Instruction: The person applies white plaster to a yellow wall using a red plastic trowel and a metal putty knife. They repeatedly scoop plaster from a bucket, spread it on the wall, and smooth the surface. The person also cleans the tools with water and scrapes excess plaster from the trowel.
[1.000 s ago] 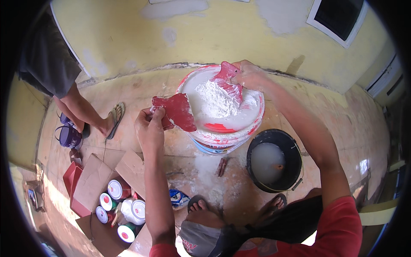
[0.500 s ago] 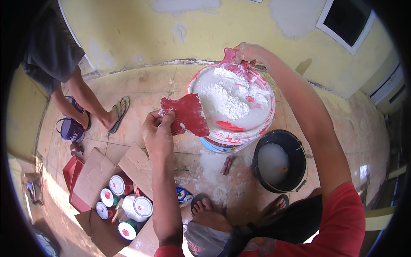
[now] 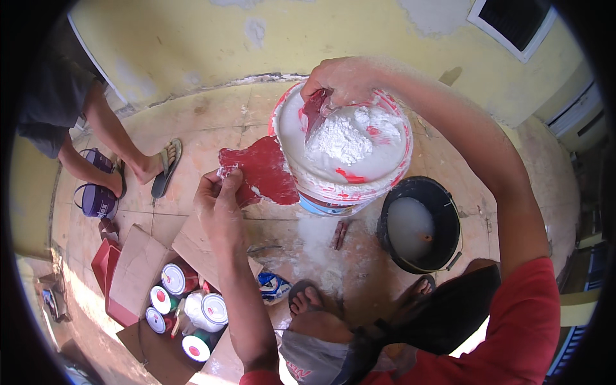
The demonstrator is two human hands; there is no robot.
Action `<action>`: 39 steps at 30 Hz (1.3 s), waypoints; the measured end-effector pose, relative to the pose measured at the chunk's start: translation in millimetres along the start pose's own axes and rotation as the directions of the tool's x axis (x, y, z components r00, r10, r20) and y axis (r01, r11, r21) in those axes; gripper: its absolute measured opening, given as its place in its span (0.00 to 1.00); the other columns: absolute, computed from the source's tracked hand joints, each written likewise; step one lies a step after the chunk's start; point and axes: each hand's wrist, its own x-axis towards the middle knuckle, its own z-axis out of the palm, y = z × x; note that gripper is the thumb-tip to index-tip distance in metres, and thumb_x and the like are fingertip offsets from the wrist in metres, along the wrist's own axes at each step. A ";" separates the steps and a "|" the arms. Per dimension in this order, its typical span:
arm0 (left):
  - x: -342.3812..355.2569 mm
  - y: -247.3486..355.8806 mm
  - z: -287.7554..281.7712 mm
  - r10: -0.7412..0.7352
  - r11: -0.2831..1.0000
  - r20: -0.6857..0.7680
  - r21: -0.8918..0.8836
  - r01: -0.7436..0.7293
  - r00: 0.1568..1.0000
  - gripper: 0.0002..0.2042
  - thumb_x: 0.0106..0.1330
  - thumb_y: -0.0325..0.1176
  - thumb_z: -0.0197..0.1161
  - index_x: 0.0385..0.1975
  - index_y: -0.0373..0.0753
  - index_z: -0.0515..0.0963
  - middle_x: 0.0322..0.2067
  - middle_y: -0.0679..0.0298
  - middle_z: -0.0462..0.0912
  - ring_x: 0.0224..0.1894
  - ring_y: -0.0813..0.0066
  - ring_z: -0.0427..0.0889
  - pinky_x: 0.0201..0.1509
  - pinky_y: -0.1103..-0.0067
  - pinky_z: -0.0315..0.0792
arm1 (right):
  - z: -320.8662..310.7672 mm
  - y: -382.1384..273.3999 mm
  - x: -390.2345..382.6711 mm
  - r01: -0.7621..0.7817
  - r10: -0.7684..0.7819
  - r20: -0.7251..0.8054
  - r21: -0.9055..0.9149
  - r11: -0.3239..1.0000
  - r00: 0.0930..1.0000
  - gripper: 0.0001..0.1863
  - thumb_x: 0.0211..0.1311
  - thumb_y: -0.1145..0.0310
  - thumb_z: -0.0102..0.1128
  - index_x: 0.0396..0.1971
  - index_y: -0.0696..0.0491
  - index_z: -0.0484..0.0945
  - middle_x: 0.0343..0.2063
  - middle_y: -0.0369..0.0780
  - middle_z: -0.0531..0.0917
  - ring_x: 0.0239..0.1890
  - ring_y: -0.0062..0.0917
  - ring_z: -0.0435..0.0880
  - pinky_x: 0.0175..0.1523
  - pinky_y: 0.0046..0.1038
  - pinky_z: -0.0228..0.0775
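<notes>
My left hand (image 3: 221,202) grips a wide red plastic putty scraper (image 3: 264,172), smudged with white, whose blade is at the left side of a large bucket. Over the bucket's far side, my right hand (image 3: 340,80) holds a second red scraper (image 3: 314,114), partly hidden by the fingers, with its blade down at the powder. A heap of white powder (image 3: 345,138) lies on the white, red-streaked top of the bucket (image 3: 307,179). Some red shows through the powder near the rim.
A black pail (image 3: 450,239) of cloudy water stands right of my feet. An open cardboard box (image 3: 138,263) holds several paint cans at lower left. Another person's sandalled foot (image 3: 163,168) and purple pails (image 3: 97,200) are at left. Spilled powder (image 3: 317,240) marks the floor.
My right hand has moved left over the bucket's top, turning its scraper down against the powder. My left hand and its scraper have shifted slightly left and down relative to the bucket.
</notes>
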 end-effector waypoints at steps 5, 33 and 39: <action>-3.0 4.6 5.0 0.009 1.000 0.024 -0.003 -0.009 1.000 0.08 0.69 0.31 0.65 0.40 0.34 0.77 0.33 0.62 0.84 0.29 0.79 0.82 0.30 0.81 0.79 | 32.1 -21.7 -94.4 -0.108 0.086 -0.343 -0.046 0.993 0.936 0.20 0.53 0.77 0.62 0.48 0.48 0.83 0.42 0.42 0.86 0.48 0.40 0.83 0.52 0.41 0.77; 25.2 8.5 30.9 0.108 0.993 0.013 0.047 -0.108 0.994 0.09 0.68 0.29 0.65 0.40 0.29 0.76 0.31 0.59 0.83 0.29 0.75 0.84 0.30 0.78 0.84 | 60.1 -20.9 -91.7 -0.468 0.428 -0.488 0.045 0.883 0.761 0.19 0.56 0.71 0.59 0.48 0.54 0.84 0.42 0.50 0.87 0.47 0.46 0.85 0.55 0.46 0.77; 20.4 8.1 15.4 0.091 0.994 0.010 0.065 -0.091 0.996 0.08 0.67 0.32 0.67 0.38 0.35 0.77 0.33 0.63 0.85 0.30 0.78 0.83 0.34 0.79 0.80 | 62.5 -35.5 -54.6 -0.419 0.412 -0.333 0.055 0.906 0.848 0.19 0.57 0.74 0.62 0.50 0.54 0.84 0.42 0.52 0.86 0.48 0.47 0.84 0.55 0.46 0.75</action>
